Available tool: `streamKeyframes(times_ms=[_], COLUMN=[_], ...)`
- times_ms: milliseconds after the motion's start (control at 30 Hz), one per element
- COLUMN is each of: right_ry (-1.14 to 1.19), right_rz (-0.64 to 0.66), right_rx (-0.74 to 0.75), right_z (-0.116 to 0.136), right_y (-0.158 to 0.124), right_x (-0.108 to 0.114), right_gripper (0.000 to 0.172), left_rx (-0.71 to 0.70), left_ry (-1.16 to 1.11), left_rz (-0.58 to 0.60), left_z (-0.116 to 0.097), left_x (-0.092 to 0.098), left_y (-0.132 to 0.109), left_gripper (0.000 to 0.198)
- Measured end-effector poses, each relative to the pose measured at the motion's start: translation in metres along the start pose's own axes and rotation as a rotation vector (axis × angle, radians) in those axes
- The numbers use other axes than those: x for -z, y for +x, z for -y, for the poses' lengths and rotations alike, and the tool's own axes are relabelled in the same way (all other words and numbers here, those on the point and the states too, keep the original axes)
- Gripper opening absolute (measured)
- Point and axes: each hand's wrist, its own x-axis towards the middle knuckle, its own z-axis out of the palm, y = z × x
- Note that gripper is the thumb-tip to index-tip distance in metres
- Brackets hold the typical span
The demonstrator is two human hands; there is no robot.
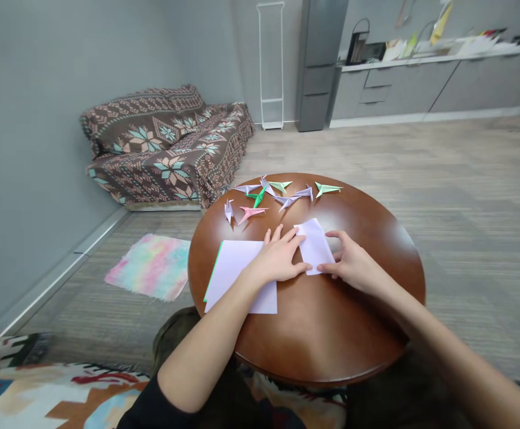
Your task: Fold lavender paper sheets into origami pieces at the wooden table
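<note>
A folded sheet of pale lilac paper lies on the round brown table. My left hand lies flat on the table with its fingers stretched out, the fingertips pressing the paper's left edge. My right hand presses on the paper's right and lower edge, fingers curled with the tips on the sheet. Under my left wrist sits a stack of square paper sheets, white on top with a green edge showing.
Several folded paper cranes in lilac, green and pink lie along the table's far edge. A sofa with a patterned throw stands at the back left, a pastel rug on the floor, kitchen cabinets behind.
</note>
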Motion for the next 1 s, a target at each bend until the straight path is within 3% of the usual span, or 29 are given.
streamKeyframes(times_ms=[400,600,667,767,867,1000], right_ry=[-0.016,-0.270,-0.370,-0.467,-0.549,-0.580], right_rz=[-0.018,-0.131,-0.218,-0.238,-0.171,-0.078], right_rx=[0.013,0.030,0.075,0.326,0.457,0.469], right_z=[-0.002,0.001,0.000,-0.007,-0.016,-0.027], right_y=[-0.001,-0.007,-0.004,0.007,0.019,0.027], right_x=[-0.002,-0.003,0.000,0.007,0.011,0.006], right_gripper=[0.069,0.069,0.059,0.051,0.053,0.054], left_rx=[0.001,-0.010,-0.025,-0.046,-0.048,-0.047], left_ry=[-0.004,-0.011,-0.012,-0.018,-0.024,-0.031], left_rz=[0.012,0.016,0.006,-0.001,0.008,0.023], left_z=[0.000,0.002,0.002,0.002,0.000,-0.001], left_x=[0.001,0.002,0.002,0.002,0.003,0.003], left_y=[0.000,-0.001,-0.002,-0.004,-0.005,-0.006], left_gripper=[0.087,0.085,0.086,0.085,0.084,0.084])
